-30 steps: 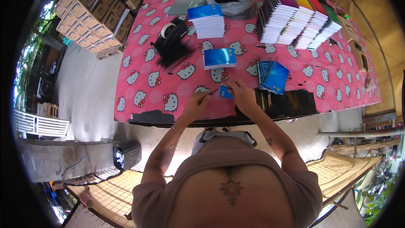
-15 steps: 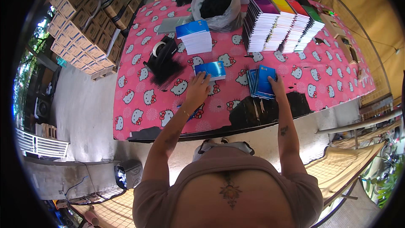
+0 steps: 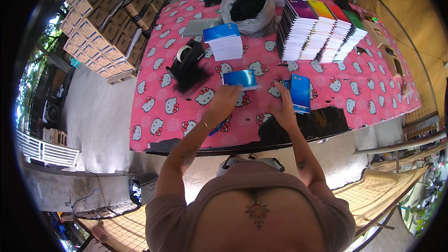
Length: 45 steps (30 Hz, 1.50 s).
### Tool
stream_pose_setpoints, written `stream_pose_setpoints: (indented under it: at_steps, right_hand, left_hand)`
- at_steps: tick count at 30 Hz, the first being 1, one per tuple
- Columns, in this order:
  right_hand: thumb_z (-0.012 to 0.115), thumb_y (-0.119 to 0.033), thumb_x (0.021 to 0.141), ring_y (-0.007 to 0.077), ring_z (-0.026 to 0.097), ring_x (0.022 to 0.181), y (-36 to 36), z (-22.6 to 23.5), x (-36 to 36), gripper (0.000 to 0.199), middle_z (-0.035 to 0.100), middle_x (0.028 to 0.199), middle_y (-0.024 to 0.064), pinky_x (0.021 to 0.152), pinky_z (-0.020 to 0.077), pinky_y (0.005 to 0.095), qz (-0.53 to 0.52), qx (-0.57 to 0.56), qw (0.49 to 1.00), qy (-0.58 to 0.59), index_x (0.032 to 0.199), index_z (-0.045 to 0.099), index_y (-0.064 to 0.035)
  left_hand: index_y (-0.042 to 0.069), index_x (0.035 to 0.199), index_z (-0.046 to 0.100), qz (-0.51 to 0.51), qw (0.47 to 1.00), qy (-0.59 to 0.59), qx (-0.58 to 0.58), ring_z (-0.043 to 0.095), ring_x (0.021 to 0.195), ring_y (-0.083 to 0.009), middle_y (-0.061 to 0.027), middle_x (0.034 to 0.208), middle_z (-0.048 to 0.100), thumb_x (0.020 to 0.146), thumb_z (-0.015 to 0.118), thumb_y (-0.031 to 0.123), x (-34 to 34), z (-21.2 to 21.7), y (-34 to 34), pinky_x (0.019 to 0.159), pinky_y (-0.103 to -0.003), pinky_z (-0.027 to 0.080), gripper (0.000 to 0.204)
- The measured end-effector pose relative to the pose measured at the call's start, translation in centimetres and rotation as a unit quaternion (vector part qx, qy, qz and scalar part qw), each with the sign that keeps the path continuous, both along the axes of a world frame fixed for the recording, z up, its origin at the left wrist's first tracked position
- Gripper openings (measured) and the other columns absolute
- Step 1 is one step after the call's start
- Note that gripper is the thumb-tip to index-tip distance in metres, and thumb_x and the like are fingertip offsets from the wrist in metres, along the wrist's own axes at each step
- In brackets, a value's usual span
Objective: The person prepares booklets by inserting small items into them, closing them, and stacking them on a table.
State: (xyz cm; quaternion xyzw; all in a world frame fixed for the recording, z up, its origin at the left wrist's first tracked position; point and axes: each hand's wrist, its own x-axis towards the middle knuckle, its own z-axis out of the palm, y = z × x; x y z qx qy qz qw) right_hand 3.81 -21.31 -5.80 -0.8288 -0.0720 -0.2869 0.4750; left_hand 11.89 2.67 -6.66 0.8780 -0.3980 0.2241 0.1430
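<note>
Cardboard boxes [image 3: 93,32] stand stacked on a wooden pallet [image 3: 122,77] on the grey floor [image 3: 95,112].

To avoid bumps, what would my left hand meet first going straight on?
Probably the low blue-covered stack, directly ahead of the left hand; whether they touch is hard to tell.

glossy bklet cover [image 3: 241,79], crinkly plastic bag [image 3: 262,21], matt cardbd boxes [image 3: 88,28]
</note>
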Motion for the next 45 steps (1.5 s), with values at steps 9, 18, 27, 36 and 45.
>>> stream_pose_setpoints:
  at_steps: [9,18,27,36,45]
  right_hand:
    - [0.076,-0.001,0.082,0.0109,0.061,0.086,0.6,-6.1,-2.6,0.026,0.067,0.091,0.0050,0.077,0.0488,0.0271,0.121,0.174,0.945,0.248,0.107,0.067,-0.0030]
    - [0.071,0.001,0.085,0.0090,0.061,0.080,3.3,-6.5,-2.1,0.021,0.066,0.089,0.0008,0.072,0.0512,0.0248,0.121,0.389,0.892,0.196,0.106,0.067,-0.0025]
    - [0.067,-0.003,0.092,0.0089,0.063,0.079,1.7,-8.9,-1.6,0.026,0.067,0.096,0.0023,0.071,0.0532,0.0247,0.193,0.282,0.904,0.257,0.118,0.067,-0.0018]
    - [0.064,-0.003,0.094,0.0095,0.063,0.087,1.4,-9.0,-1.6,0.028,0.067,0.103,0.0032,0.075,0.0554,0.0249,0.217,0.304,0.886,0.274,0.122,0.065,-0.0031]
    - [0.064,-0.003,0.094,0.0092,0.063,0.088,1.1,-9.3,-1.4,0.030,0.067,0.103,0.0021,0.077,0.0545,0.0251,0.238,0.284,0.889,0.269,0.124,0.065,-0.0040]
  left_hand:
    - [0.006,0.106,0.065,0.207,0.963,0.121,-0.126,0.060,0.096,-0.0357,-0.0140,0.099,0.064,0.084,0.066,0.010,5.0,-4.9,6.2,0.090,-0.046,0.050,0.023]
    - [0.003,0.107,0.059,0.216,0.971,0.006,-0.101,0.062,0.091,-0.0367,-0.0162,0.097,0.063,0.093,0.059,0.012,5.9,-6.4,9.3,0.079,-0.046,0.051,0.016]
    - [0.007,0.111,0.067,0.059,0.944,0.219,-0.239,0.066,0.074,-0.0298,-0.0116,0.089,0.067,0.092,0.064,0.010,-6.0,-0.4,3.5,0.064,-0.037,0.052,0.019]
    - [0.004,0.098,0.072,0.086,0.917,0.260,-0.291,0.065,0.060,-0.0231,-0.0109,0.077,0.067,0.091,0.067,0.013,-7.3,-0.9,3.2,0.054,-0.033,0.049,0.012]
    - [0.003,0.099,0.072,0.181,0.889,0.361,-0.215,0.062,0.055,-0.0158,-0.0081,0.065,0.065,0.097,0.062,0.025,-4.7,-2.9,3.9,0.052,-0.032,0.046,0.024]
